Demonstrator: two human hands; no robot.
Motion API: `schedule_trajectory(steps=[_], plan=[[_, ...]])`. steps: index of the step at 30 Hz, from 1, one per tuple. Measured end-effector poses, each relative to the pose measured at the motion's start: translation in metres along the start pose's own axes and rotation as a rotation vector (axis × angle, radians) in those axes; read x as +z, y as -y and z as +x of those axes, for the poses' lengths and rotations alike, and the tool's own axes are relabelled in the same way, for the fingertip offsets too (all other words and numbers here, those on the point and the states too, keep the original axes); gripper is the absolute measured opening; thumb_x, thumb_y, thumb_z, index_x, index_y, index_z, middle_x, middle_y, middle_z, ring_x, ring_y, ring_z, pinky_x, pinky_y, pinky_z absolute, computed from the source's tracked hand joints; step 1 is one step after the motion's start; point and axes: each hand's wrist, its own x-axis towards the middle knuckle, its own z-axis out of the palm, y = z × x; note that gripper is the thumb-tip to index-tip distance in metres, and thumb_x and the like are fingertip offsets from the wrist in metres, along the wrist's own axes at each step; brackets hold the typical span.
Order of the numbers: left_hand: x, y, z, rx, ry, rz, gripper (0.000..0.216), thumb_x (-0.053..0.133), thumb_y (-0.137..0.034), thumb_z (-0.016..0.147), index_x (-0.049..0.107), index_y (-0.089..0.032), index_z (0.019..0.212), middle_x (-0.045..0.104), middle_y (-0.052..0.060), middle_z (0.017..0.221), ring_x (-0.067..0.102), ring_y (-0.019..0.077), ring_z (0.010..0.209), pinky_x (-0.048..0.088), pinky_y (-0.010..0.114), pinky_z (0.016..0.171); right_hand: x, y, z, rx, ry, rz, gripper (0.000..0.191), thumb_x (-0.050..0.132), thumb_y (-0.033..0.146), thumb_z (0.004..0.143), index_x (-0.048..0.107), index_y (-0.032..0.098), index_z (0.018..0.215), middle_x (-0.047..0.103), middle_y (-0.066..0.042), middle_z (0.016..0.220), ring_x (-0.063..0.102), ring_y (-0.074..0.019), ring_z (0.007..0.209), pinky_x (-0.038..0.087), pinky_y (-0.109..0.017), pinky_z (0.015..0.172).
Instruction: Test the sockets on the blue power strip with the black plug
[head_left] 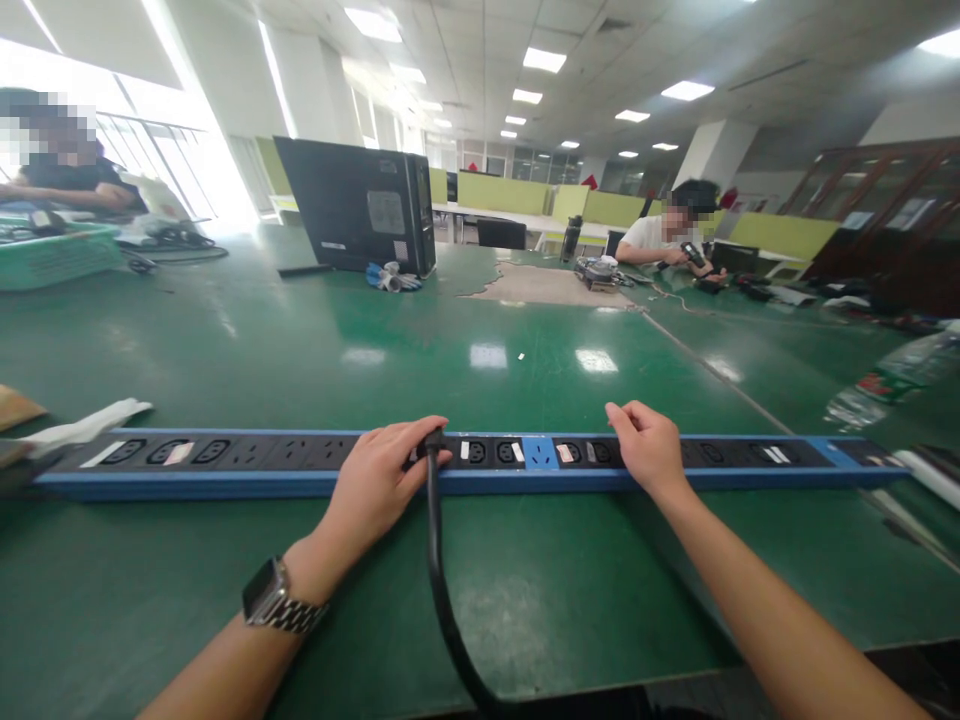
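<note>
A black thick-corded plug (433, 446) is clamped by the left hand (379, 482) at the long blue-edged socket strip (225, 456) beneath it. The strip is apparently steadied by the right hand (649, 452), laid flat and unclasped.

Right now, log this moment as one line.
left hand: grips plug at power strip | right hand: rests on power strip | cable: runs off near edge of table

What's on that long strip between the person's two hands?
Head view: between the left hand, gripping a black plug, and right hand the power strip shows black sockets, white labels and one blue section.
</note>
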Motion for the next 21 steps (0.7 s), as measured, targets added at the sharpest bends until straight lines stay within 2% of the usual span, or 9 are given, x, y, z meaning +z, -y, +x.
schedule_trajectory(steps=[7,11,13,16,21], plan=[[-0.001,-0.009,-0.004,0.006,-0.062,-0.040,0.036,0.052,-0.041,0.092,0.057,-0.025,0.124,0.069,0.006,0.119,0.065,0.0231,0.107,0.050,0.040,0.095,0.001,0.000,-0.001,-0.003,-0.008,0.002,0.042,0.053,0.049,0.086,0.052,0.018,0.058,0.047,0.003,0.052,0.044,-0.0112,0.053,0.032,-0.024,0.058],[0.002,-0.009,-0.004,-0.058,-0.183,-0.094,0.039,0.044,-0.042,0.096,0.053,-0.024,0.130,0.067,0.007,0.123,0.065,0.0217,0.107,0.050,0.037,0.094,0.001,0.000,-0.002,0.000,-0.015,0.010,0.042,0.053,0.048,0.086,0.051,0.019,0.057,0.044,0.004,0.051,0.042,-0.0105,0.052,0.031,-0.024,0.057],[0.004,-0.006,-0.003,-0.033,-0.162,-0.054,0.040,0.043,-0.044,0.097,0.054,-0.023,0.129,0.068,0.008,0.121,0.065,0.0227,0.108,0.049,0.037,0.095,0.000,0.001,-0.002,-0.002,-0.014,0.013,0.042,0.053,0.048,0.086,0.050,0.019,0.057,0.043,0.004,0.051,0.042,-0.0104,0.052,0.031,-0.024,0.057],[0.005,0.000,-0.002,0.050,-0.055,0.055,0.038,0.045,-0.044,0.096,0.057,-0.023,0.125,0.070,0.008,0.114,0.066,0.0237,0.104,0.049,0.038,0.094,-0.001,0.001,-0.002,-0.006,-0.015,0.018,0.041,0.053,0.048,0.086,0.050,0.019,0.057,0.043,0.004,0.051,0.042,-0.0104,0.052,0.031,-0.024,0.057],[-0.003,0.001,-0.003,0.083,-0.050,0.137,0.035,0.047,-0.041,0.096,0.058,-0.023,0.124,0.069,0.008,0.115,0.064,0.0239,0.105,0.049,0.038,0.092,0.000,0.004,-0.004,-0.006,-0.022,0.030,0.041,0.053,0.047,0.086,0.050,0.019,0.057,0.044,0.004,0.051,0.042,-0.0105,0.051,0.032,-0.024,0.056]])
